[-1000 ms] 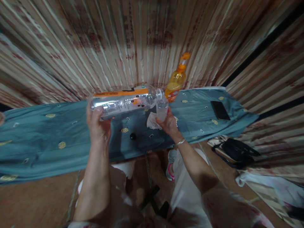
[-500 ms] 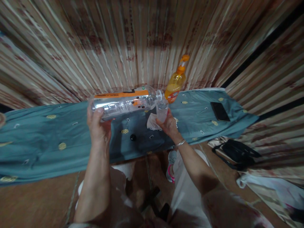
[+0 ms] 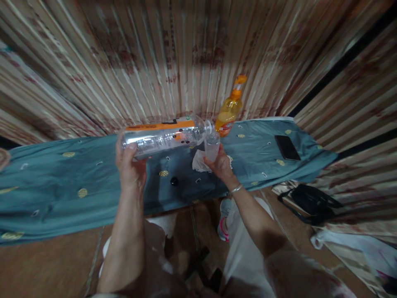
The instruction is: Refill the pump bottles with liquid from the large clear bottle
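My left hand [image 3: 132, 161] is wrapped round the base end of a large clear bottle [image 3: 164, 138] with an orange and silver label. The bottle lies nearly level in the air, its mouth at the rim of a small clear cup [image 3: 212, 147]. My right hand [image 3: 221, 163] grips the cup from the right; cloudy-looking liquid seems to be inside. Beneath the cup, a pale crumpled cloth [image 3: 200, 161] rests on the teal table cover [image 3: 102, 178]. Behind the cup stands an orange pump bottle [image 3: 228, 114]. A small black cap-like object [image 3: 174, 181] sits nearer the front edge.
A black phone [image 3: 287, 147] lies at the table's right. Pleated curtains [image 3: 139, 62] hang behind the table. On the right, below table height, are a black bag [image 3: 310, 200] and a white plastic bag [image 3: 350, 244]. Something round shows at the far left edge.
Both hands keep their holds, and the large bottle stays tilted at the cup. The whole view has shifted slightly; the cup and bottle are otherwise almost unchanged.
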Tool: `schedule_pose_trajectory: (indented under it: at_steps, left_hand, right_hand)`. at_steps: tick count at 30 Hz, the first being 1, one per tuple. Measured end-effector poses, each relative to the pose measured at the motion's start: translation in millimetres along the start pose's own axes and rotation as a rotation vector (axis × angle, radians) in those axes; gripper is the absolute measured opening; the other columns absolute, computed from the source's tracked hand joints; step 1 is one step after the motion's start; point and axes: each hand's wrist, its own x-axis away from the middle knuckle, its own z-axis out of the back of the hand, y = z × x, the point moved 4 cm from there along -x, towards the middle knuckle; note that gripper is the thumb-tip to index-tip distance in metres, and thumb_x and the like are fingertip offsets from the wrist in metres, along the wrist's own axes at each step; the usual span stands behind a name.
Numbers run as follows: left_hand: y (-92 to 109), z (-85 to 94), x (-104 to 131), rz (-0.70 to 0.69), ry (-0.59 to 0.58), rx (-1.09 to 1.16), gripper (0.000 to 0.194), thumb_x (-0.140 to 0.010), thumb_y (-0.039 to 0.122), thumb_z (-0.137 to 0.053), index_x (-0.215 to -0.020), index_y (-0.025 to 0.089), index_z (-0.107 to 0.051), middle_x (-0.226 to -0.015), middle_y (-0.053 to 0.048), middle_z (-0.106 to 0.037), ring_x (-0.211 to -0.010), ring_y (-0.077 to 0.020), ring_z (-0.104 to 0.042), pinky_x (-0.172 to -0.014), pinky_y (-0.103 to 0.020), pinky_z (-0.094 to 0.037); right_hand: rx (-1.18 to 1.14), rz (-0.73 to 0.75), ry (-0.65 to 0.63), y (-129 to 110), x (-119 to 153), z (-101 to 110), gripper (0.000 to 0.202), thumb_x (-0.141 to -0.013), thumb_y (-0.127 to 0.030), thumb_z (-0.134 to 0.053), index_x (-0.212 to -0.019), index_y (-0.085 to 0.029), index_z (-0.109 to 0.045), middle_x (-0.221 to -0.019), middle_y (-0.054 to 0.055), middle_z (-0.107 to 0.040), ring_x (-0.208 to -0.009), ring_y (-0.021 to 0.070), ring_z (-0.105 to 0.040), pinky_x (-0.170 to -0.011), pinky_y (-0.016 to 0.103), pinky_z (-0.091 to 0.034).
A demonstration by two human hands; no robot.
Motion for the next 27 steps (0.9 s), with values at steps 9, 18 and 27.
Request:
schedule_pose_trajectory:
  at_steps: [9, 18, 27]
  left_hand:
    - [-2.0, 4.3, -2.8, -0.005, -0.02, -0.028, 0.059, -0.056, 0.05, -0.091, -0.11, 0.032, -0.076, -0.104, -0.002, -0.07, -0.083, -0.0196, -0.061, -0.071, -0.033, -0.053]
    - [-2.5, 2.7, -1.7, 0.01, -0.007, -0.022, 0.055, -0.055, 0.049, -0.09, -0.106, 0.031, -0.076, -0.104, -0.002, -0.07, -0.085, -0.0195, -0.059, -0.071, -0.031, -0.051]
    - [0.4, 0.5, -1.6, 0.013, -0.038, -0.046, 0.067, -0.054, 0.051, -0.09, -0.116, 0.034, -0.073, -0.107, -0.003, -0.069, -0.087, -0.0217, -0.06, -0.068, -0.031, -0.049]
  right_hand:
    - [-0.002, -0.01, 0.004, 2.2, 0.5, -2.8, 0.087, -0.084, -0.051, -0.07, -0.15, -0.003, -0.042, -0.136, 0.032, -0.068, -0.124, 0.042, -0.069, -0.102, 0.062, -0.059]
    - [0.003, 0.003, -0.022, -1.1, 0.0, -0.1, 0.082, -0.085, -0.048, -0.07, -0.149, -0.006, -0.042, -0.137, 0.031, -0.068, -0.124, 0.0411, -0.069, -0.103, 0.06, -0.058]
    - [-0.004, -0.003, 0.005, 1.0, 0.2, -1.2, 0.087, -0.083, -0.049, -0.072, -0.149, -0.001, -0.041, -0.136, 0.033, -0.068, -0.125, 0.0422, -0.069, -0.104, 0.061, -0.058]
